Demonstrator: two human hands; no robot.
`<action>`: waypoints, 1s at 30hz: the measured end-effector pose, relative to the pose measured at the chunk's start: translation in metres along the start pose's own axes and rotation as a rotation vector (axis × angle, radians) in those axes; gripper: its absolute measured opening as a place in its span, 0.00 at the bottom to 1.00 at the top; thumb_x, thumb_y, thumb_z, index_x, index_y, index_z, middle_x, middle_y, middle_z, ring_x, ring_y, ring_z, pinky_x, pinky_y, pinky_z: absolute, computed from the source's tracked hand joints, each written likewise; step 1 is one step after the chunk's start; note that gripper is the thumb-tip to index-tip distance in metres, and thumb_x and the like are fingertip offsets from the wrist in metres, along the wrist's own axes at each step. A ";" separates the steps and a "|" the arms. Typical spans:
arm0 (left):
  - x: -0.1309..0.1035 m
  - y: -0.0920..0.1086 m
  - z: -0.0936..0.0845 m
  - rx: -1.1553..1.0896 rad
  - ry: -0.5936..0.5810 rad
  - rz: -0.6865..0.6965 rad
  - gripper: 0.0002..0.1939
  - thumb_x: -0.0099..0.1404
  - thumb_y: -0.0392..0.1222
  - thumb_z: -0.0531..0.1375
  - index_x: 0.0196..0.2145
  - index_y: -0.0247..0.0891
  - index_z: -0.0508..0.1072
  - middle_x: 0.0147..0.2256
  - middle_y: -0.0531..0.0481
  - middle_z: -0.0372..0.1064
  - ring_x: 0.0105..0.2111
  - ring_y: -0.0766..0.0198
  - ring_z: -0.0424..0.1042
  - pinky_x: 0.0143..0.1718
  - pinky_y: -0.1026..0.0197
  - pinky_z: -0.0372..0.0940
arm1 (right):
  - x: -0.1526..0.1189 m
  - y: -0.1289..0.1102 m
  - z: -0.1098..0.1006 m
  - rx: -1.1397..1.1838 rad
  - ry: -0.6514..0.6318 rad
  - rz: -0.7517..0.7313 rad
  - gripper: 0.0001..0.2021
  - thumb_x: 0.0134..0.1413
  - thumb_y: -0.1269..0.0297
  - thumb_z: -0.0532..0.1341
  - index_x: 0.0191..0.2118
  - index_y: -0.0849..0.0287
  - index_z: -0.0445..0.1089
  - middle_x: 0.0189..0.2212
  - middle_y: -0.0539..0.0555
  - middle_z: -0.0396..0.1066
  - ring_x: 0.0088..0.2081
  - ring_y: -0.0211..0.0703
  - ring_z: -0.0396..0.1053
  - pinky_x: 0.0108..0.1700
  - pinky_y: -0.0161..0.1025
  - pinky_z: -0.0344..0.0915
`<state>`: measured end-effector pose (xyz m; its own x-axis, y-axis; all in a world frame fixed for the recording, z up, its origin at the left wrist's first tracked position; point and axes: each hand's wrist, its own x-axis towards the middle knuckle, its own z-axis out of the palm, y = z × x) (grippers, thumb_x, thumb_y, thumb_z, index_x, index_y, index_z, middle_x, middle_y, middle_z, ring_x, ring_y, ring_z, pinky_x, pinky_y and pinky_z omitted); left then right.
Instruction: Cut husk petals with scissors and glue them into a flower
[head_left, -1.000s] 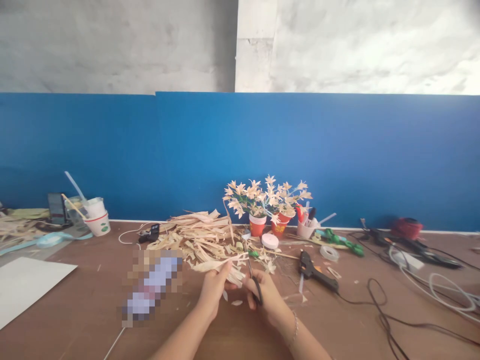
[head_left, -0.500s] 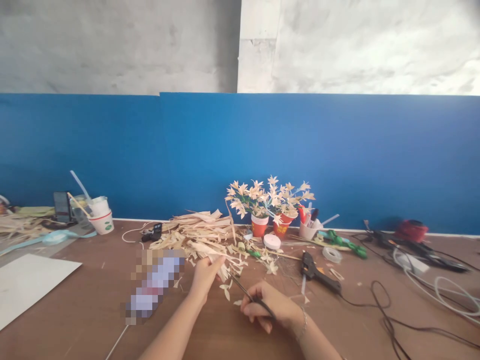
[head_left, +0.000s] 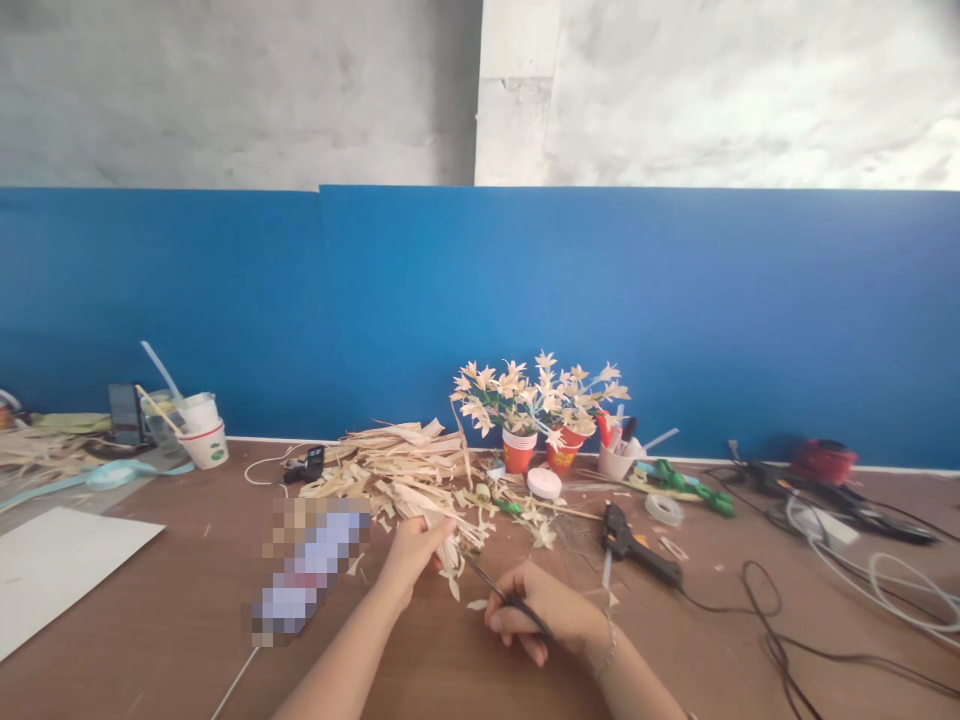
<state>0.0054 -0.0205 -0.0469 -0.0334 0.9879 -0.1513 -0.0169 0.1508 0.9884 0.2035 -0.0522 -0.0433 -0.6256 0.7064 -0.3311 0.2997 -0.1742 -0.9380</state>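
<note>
My left hand [head_left: 415, 555] is closed, thumb and fingers pinching a pale dried husk strip [head_left: 448, 550] at the front of the husk pile [head_left: 409, 455]. Just to its right, my right hand [head_left: 536, 608] is wrapped around dark-handled scissors [head_left: 491, 582]. Their blades point up and left toward the pinched strip; whether they touch it I cannot tell. Small pale petal-shaped cuttings [head_left: 477, 604] lie on the brown table [head_left: 442, 665] between and beyond the hands. Part of the strip is hidden by my left fingers.
Pale husk flowers [head_left: 540, 395] stand in red cups [head_left: 519, 455] behind the pile. A glue gun [head_left: 637, 548] with a trailing cord, a tape roll [head_left: 664, 510] and cables [head_left: 780, 620] lie rightward. A blurred-out object [head_left: 311, 570] and white sheet [head_left: 67, 570] are on the left.
My left hand has shifted very slightly with the husk strip, whose end now sits lower by the fingers. The scissors in my right hand have moved slightly right.
</note>
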 end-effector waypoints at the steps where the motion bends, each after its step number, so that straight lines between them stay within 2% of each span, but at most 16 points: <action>1: 0.000 0.000 0.000 0.004 -0.008 -0.010 0.16 0.49 0.51 0.63 0.21 0.33 0.72 0.16 0.51 0.69 0.16 0.68 0.65 0.16 0.68 0.56 | 0.000 0.000 0.000 -0.002 -0.003 -0.001 0.12 0.41 0.60 0.63 0.28 0.65 0.69 0.18 0.47 0.68 0.11 0.27 0.59 0.12 0.24 0.51; 6: -0.002 -0.001 0.003 -0.002 -0.052 -0.037 0.15 0.49 0.50 0.63 0.22 0.33 0.71 0.15 0.52 0.69 0.15 0.69 0.65 0.16 0.68 0.56 | 0.001 0.000 0.000 -0.026 -0.009 -0.017 0.11 0.42 0.60 0.62 0.28 0.65 0.70 0.19 0.47 0.68 0.12 0.26 0.60 0.12 0.24 0.51; 22: -0.002 -0.003 0.005 -0.009 -0.051 -0.037 0.17 0.48 0.52 0.63 0.23 0.33 0.72 0.16 0.52 0.68 0.16 0.67 0.66 0.16 0.67 0.56 | -0.001 -0.007 0.004 -0.065 0.013 -0.022 0.10 0.41 0.62 0.62 0.26 0.65 0.70 0.17 0.46 0.67 0.11 0.26 0.59 0.10 0.24 0.48; 25: -0.002 -0.002 0.004 -0.010 -0.017 -0.022 0.17 0.48 0.53 0.63 0.21 0.33 0.71 0.15 0.52 0.67 0.16 0.67 0.65 0.17 0.67 0.57 | 0.000 -0.006 0.002 -0.049 0.002 -0.016 0.10 0.41 0.62 0.62 0.28 0.65 0.70 0.18 0.47 0.68 0.11 0.27 0.60 0.11 0.24 0.50; 30: 0.002 0.001 -0.002 -0.035 0.144 0.078 0.17 0.48 0.53 0.62 0.23 0.34 0.70 0.17 0.53 0.67 0.16 0.68 0.63 0.16 0.67 0.55 | 0.001 -0.003 -0.002 0.000 0.037 -0.010 0.13 0.39 0.63 0.62 0.33 0.64 0.67 0.22 0.48 0.69 0.12 0.27 0.60 0.12 0.24 0.52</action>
<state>0.0034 -0.0184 -0.0459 -0.1789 0.9809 -0.0769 -0.0437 0.0701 0.9966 0.2034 -0.0497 -0.0405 -0.6016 0.7329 -0.3177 0.2936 -0.1670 -0.9412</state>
